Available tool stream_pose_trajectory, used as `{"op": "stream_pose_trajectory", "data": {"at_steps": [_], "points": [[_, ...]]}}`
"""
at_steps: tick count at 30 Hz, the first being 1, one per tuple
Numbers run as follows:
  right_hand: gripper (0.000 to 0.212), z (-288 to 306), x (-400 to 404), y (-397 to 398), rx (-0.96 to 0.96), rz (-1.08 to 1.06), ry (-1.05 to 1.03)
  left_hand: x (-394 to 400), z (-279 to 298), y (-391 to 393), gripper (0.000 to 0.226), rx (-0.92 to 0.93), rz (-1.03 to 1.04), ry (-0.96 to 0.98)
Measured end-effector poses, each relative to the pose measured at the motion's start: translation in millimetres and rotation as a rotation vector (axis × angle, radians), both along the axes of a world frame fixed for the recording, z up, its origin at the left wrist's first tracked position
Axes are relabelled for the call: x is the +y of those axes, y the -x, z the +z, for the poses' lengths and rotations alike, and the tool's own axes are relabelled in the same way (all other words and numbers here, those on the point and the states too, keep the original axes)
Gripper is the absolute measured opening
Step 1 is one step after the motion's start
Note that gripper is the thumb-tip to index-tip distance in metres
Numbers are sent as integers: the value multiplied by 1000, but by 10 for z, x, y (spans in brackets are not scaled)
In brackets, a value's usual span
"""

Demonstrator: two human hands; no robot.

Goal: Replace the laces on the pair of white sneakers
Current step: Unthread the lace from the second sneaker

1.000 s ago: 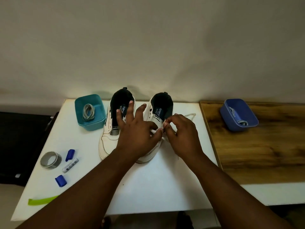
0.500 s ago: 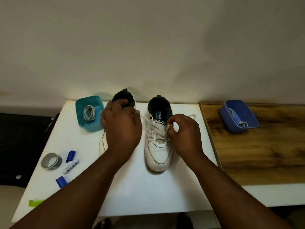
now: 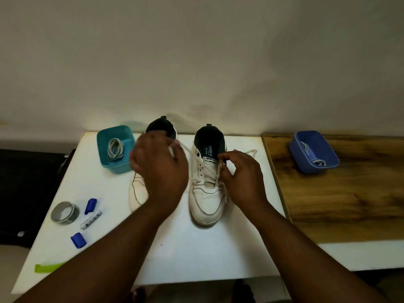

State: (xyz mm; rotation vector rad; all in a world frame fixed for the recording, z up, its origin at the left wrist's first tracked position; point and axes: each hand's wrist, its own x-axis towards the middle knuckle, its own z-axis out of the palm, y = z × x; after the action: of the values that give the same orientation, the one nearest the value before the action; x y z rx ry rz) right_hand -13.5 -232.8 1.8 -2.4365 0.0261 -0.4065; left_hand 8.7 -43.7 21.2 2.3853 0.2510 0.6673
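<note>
White table (image 3: 196, 254) w/ two white sneakers. Right sneaker (image 3: 206, 189) sits at centre; left sneaker (image 3: 137, 191) just beside it, partly hidden. Left hand (image 3: 159, 169), blurred, pinches a white lace (image 3: 192, 153) pulled taut from right sneaker. Right hand (image 3: 240, 176) pinches the lace at its eyelets. Teal tub (image 3: 115, 148) left of sneakers, blue tub (image 3: 313, 152) well to the right.

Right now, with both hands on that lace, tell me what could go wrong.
The left hand pulls the lace sideways across the left sneaker; a hard tug could drag the right sneaker off line. The right hand pinches near the eyelets, so the lace could slip out unevenly.
</note>
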Motion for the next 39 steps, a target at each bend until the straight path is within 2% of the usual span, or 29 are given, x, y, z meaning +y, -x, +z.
{"op": "stream_pose_trajectory", "data": {"at_steps": [1, 2, 4, 6, 8, 10, 12, 14, 16, 18, 20, 22, 25, 27, 28, 31, 33, 36, 39], "points": [[29, 4, 2, 7, 0, -2, -3, 87, 28, -36, 27, -43, 148, 163], [29, 2, 4, 16, 0, -3, -4, 163, 31, -51, 30, -53, 240, 234], [29, -9, 9, 22, -1, -6, -6, 208, -12, -35, 42, -9, 204, 87], [29, -10, 20, 13, 7, -7, -3, 68, -66, 46, 51, 31, -92, -163], [29, 1, 40, 2, 23, -3, 3, -132, -141, 127, 39, 61, -419, -428], [29, 8, 45, 7, 45, 5, 3, -231, -206, 143, 29, 195, -573, -582], [29, -5, 23, 9, 48, 13, 14, -207, -210, 117, 28, 305, -539, -563], [29, -18, -5, 5, 26, 7, 15, -152, -138, 97, 23, 200, -412, -482], [29, -30, -6, -11, 3, -1, 11, -45, -54, 59, 19, 48, -171, -286], [29, -36, 6, -14, -9, -10, 0, 79, -24, 9, 24, -5, 46, -89], [29, -48, 14, -12, -6, -8, -4, 125, -55, -9, 27, -23, 127, -22], [29, -59, 5, -18, 0, -7, 2, 75, -64, 7, 27, -41, 46, -66], [31, -48, 2, -19, 23, -6, 1, -117, -94, 109, 42, 13, -299, -361], [32, -46, 0, -20, 51, -4, 13, -188, -164, 129, 30, 101, -470, -545], [33, -49, -1, -19, 57, -2, 19, -185, -198, 129, 24, 160, -499, -569], [32, -21, 27, -4, 59, -18, 14, -168, -186, 126, 20, 213, -437, -459], [30, 36, 55, 3, 60, -44, 20, -121, -94, 63, 22, 123, -263, -314], [27, 67, 8, 20, 69, -114, 6, 164, 11, -109, 40, 43, -5, -128], [26, 46, -68, 30, 82, -123, -97, 274, -11, -85, 34, 21, 27, -91]]}}
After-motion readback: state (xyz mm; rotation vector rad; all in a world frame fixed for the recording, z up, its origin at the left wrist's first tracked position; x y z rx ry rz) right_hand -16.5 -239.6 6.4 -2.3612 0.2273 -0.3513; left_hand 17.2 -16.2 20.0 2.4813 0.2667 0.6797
